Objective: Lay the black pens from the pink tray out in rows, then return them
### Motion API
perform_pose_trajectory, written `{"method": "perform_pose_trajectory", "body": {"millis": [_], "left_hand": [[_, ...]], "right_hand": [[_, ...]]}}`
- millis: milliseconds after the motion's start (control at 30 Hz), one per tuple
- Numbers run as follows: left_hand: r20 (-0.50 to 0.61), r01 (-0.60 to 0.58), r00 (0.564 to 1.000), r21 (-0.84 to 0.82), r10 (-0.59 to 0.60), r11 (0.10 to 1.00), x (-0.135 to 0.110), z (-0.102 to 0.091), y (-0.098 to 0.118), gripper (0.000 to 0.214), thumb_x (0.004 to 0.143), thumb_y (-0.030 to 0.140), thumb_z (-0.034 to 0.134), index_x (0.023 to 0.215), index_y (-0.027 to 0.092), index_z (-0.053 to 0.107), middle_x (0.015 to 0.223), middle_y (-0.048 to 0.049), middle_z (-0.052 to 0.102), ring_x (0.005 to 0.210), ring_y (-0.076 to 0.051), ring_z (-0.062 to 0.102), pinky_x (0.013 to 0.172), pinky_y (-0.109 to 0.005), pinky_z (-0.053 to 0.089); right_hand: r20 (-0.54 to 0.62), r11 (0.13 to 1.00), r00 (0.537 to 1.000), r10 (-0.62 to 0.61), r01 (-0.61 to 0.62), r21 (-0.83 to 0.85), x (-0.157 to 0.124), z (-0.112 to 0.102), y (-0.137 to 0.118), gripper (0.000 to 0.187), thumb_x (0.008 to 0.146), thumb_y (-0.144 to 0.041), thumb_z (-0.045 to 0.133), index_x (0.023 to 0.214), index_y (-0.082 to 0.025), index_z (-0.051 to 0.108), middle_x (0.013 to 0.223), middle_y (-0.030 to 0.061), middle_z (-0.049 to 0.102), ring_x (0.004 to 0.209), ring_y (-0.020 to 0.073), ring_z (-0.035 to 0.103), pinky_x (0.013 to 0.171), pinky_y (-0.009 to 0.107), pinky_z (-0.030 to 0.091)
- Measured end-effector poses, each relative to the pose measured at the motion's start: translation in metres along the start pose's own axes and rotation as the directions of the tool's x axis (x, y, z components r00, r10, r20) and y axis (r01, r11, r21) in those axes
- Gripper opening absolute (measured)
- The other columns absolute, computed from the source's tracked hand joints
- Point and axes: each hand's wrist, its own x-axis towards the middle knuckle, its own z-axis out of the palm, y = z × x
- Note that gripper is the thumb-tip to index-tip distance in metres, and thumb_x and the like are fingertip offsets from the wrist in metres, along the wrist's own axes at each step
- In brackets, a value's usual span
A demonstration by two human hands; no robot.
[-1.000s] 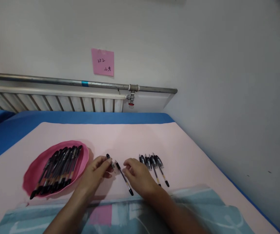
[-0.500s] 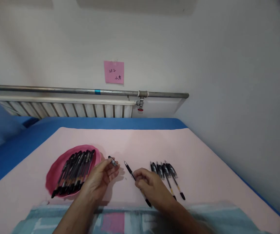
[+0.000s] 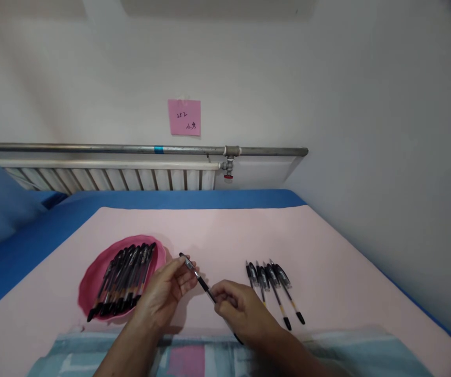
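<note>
Between thumb and fingers, my left hand (image 3: 173, 283) pinches a clear pen cap (image 3: 188, 263) with a black end. My right hand (image 3: 238, 305) is closed around the barrel of a black pen (image 3: 205, 286), which slants up toward the left. The pen's tip meets the open end of the cap; how deep it sits inside I cannot tell. Part of the barrel is hidden by my right fingers. To the right lie several uncapped pens (image 3: 278, 299) with loose caps (image 3: 282, 274) beside their tips. A pink basket (image 3: 87, 285) left of my left hand holds many capped pens (image 3: 125, 280).
A pink sheet (image 3: 209, 225) covers the blue-edged surface (image 3: 194, 199). Teal patterned cloth (image 3: 209, 358) lies along the near edge. Behind stand a radiator (image 3: 131, 179) and a metal pipe (image 3: 123, 148) with a valve (image 3: 229, 167). A pink note (image 3: 185, 118) is on the wall.
The pen in my right hand and the cap in my left hand were apart; now the pen's tip is at the cap's opening. The view has shifted slightly.
</note>
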Motion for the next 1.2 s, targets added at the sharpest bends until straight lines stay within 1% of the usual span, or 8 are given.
{"method": "perform_pose_trajectory", "body": {"millis": [133, 300, 367, 467, 633, 833, 1033, 1200], "left_hand": [[0.005, -0.095, 0.996, 0.035, 0.094, 0.995, 0.0, 0.0, -0.002, 0.003, 0.076, 0.016, 0.062, 0.075, 0.013, 0.061, 0.072, -0.006, 0.069, 0.068, -0.015, 0.067, 0.063, -0.025, 0.054], [0.0, -0.159, 0.987, 0.103, 0.16, 0.982, -0.004, 0.003, -0.002, 0.012, 0.07, 0.02, 0.069, 0.076, 0.014, 0.061, 0.072, -0.0039, 0.069, 0.067, -0.013, 0.066, 0.061, -0.023, 0.053], [0.021, -0.149, 0.989, 0.137, 0.147, 0.979, -0.005, 0.005, -0.005, 0.018, 0.067, 0.023, 0.072, 0.078, 0.013, 0.062, 0.071, -0.0033, 0.069, 0.066, -0.013, 0.065, 0.06, -0.022, 0.052], [0.044, -0.119, 0.993, 0.177, 0.113, 0.977, -0.006, 0.007, -0.012, 0.026, 0.062, 0.026, 0.076, 0.081, 0.013, 0.063, 0.072, -0.0031, 0.069, 0.065, -0.011, 0.064, 0.058, -0.02, 0.05], [0.049, -0.086, 0.996, 0.173, 0.079, 0.981, -0.007, 0.009, -0.023, 0.028, 0.059, 0.027, 0.078, 0.08, 0.014, 0.064, 0.071, -0.0014, 0.068, 0.062, -0.009, 0.061, 0.057, -0.019, 0.049], [0.088, -0.118, 0.991, 0.179, 0.104, 0.977, -0.008, 0.01, -0.026, 0.029, 0.06, 0.029, 0.078, 0.08, 0.012, 0.065, 0.072, -0.0031, 0.067, 0.062, -0.01, 0.06, 0.057, -0.02, 0.047], [0.154, -0.103, 0.985, 0.172, 0.077, 0.98, -0.008, 0.01, -0.032, 0.028, 0.063, 0.03, 0.076, 0.08, 0.012, 0.065, 0.073, -0.004, 0.067, 0.063, -0.01, 0.059, 0.059, -0.021, 0.045], [0.125, -0.109, 0.988, 0.173, 0.088, 0.979, -0.01, 0.013, -0.035, 0.03, 0.061, 0.032, 0.076, 0.08, 0.012, 0.065, 0.072, -0.0038, 0.066, 0.062, -0.01, 0.058, 0.058, -0.022, 0.044]], "right_hand": [[-0.013, 0.999, 0.999, 0.038, -0.038, 0.025, 0.001, 0.001, 0.001, 0.014, 0.063, -0.013, 0.048, 0.072, -0.018, 0.059, 0.054, -0.0062, 0.042, 0.051, 0.008, 0.036, 0.048, 0.02, 0.025], [-0.03, 0.997, 0.997, 0.069, -0.069, 0.016, 0.001, 0.002, 0.001, 0.014, 0.063, -0.014, 0.049, 0.072, -0.018, 0.059, 0.052, -0.0069, 0.041, 0.048, 0.0073, 0.034, 0.046, 0.02, 0.024], [-0.046, 0.996, 0.996, 0.079, -0.077, 0.038, 0.002, 0.003, 0.002, 0.014, 0.063, -0.016, 0.05, 0.073, -0.018, 0.059, 0.053, -0.0068, 0.042, 0.048, 0.0072, 0.034, 0.046, 0.019, 0.025], [-0.078, 0.987, 0.992, 0.1, -0.089, 0.135, 0.005, 0.004, 0.004, 0.011, 0.061, -0.018, 0.052, 0.071, -0.018, 0.058, 0.052, -0.0072, 0.043, 0.047, 0.0067, 0.035, 0.045, 0.019, 0.025], [-0.102, 0.952, 0.979, 0.174, -0.141, 0.27, 0.008, 0.005, 0.003, 0.008, 0.057, -0.019, 0.055, 0.064, -0.019, 0.052, 0.049, -0.0085, 0.042, 0.045, 0.0059, 0.032, 0.043, 0.019, 0.023], [-0.159, 0.959, 0.976, 0.146, -0.1, 0.267, 0.009, 0.008, 0.008, 0.007, 0.056, -0.018, 0.054, 0.061, -0.019, 0.051, 0.048, -0.0083, 0.041, 0.047, 0.0067, 0.034, 0.044, 0.019, 0.024], [-0.199, 0.968, 0.976, 0.084, -0.032, 0.249, 0.008, 0.012, 0.017, 0.006, 0.056, -0.016, 0.052, 0.061, -0.018, 0.05, 0.056, -0.0056, 0.049, 0.055, 0.008, 0.042, 0.051, 0.019, 0.031], [-0.183, 0.973, 0.978, 0.095, -0.053, 0.223, 0.01, 0.011, 0.016, 0.006, 0.057, -0.015, 0.051, 0.062, -0.019, 0.049, 0.052, -0.0071, 0.045, 0.051, 0.0073, 0.04, 0.047, 0.018, 0.029]]}}
